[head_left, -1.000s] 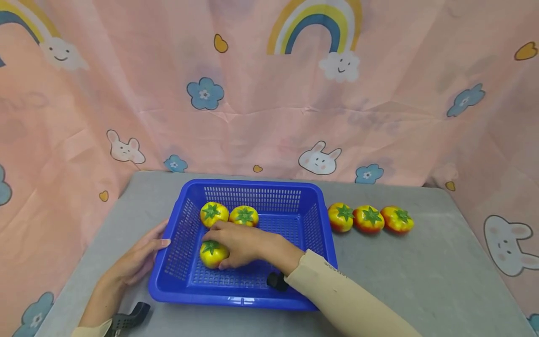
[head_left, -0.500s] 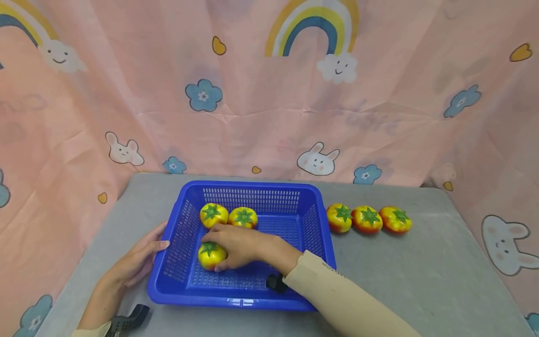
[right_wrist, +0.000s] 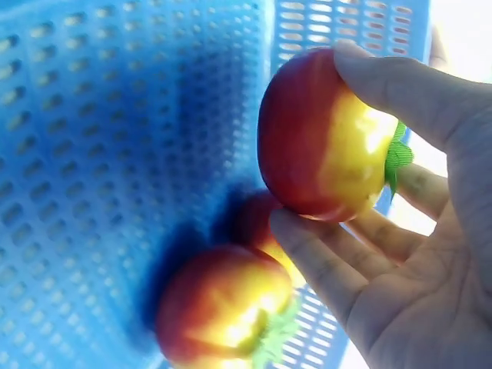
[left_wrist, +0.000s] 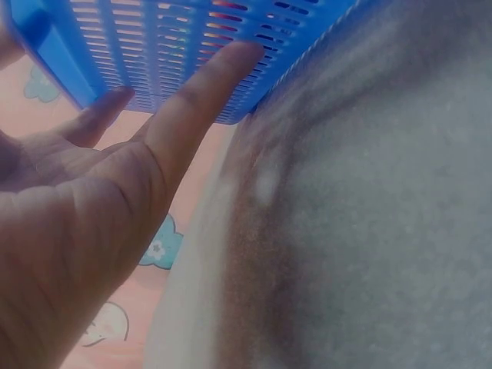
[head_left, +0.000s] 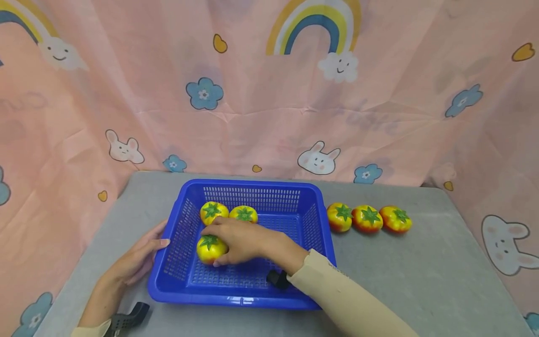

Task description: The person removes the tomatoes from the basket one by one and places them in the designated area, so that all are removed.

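Note:
Inside a blue plastic basket (head_left: 244, 299), my right hand (head_left: 240, 239) holds a yellow-and-red toy tomato (head_left: 210, 249) with a green leafy top. In the right wrist view the thumb lies on one side of this tomato (right_wrist: 323, 138) and the fingers on the other. Two more toy tomatoes sit side by side at the basket's back left, the left one (head_left: 213, 213) and the right one (head_left: 244, 214), partly behind the hand. My left hand (head_left: 136, 257) holds the basket's left side, thumb at the rim and fingers (left_wrist: 196, 100) along the slotted outer wall.
Three similar toy tomatoes stand in a row right of the basket: the near one (head_left: 339, 217), the middle one (head_left: 367, 219) and the far one (head_left: 396, 219). The grey table (head_left: 421, 276) backs onto a pink patterned curtain (head_left: 252, 131).
My right hand shifts slightly left with the tomato, then rises a little. The left hand and the basket stay in place; the head view jogs slightly.

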A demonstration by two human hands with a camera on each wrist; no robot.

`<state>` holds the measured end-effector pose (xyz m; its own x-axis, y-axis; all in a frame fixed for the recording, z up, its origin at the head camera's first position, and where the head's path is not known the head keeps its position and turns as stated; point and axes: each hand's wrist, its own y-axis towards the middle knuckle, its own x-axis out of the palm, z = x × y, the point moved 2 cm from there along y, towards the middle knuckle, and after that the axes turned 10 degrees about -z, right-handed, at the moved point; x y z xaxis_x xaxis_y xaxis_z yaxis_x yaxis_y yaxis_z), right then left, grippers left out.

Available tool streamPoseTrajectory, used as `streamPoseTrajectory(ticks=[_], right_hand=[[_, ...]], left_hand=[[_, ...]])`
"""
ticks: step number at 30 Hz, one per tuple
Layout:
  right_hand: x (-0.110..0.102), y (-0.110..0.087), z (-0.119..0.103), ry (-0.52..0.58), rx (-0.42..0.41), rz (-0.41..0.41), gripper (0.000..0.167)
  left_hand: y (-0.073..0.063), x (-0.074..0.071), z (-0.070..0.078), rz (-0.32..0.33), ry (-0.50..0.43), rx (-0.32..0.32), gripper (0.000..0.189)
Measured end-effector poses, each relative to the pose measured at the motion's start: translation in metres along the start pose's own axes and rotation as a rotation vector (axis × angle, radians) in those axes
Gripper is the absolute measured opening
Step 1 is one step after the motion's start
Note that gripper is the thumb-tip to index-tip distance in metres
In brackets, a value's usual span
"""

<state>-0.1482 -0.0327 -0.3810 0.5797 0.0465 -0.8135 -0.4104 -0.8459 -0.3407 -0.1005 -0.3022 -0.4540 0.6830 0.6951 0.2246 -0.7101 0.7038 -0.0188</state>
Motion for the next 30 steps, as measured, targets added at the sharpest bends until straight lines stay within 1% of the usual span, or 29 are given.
streamPoseTrajectory(ticks=[5, 11, 18, 21, 25, 30], right_hand=[[-0.006, -0.005, -0.003, -0.020, -0.013, 0.040, 0.069], [-0.010, -0.015, -0.008, -0.026, -0.018, 0.063, 0.069], [-0.017, -0.028, -0.014, -0.061, -0.012, 0.112, 0.069], [-0.021, -0.036, -0.017, -0.073, -0.018, 0.138, 0.069], [-0.026, -0.049, -0.019, -0.058, -0.016, 0.172, 0.071], [-0.031, -0.062, -0.017, -0.015, 0.010, 0.197, 0.070]], left_hand=[[0.000, -0.001, 0.000, 0.004, 0.012, -0.006, 0.071], [0.000, 0.000, 0.000, 0.003, 0.011, -0.018, 0.073], [-0.001, -0.002, -0.001, -0.019, -0.015, 0.013, 0.065], [-0.001, -0.002, -0.002, -0.013, -0.012, 0.006, 0.066], [0.000, -0.001, -0.002, -0.006, -0.010, 0.000, 0.069], [0.000, 0.000, -0.001, -0.012, -0.024, 0.013, 0.068]])
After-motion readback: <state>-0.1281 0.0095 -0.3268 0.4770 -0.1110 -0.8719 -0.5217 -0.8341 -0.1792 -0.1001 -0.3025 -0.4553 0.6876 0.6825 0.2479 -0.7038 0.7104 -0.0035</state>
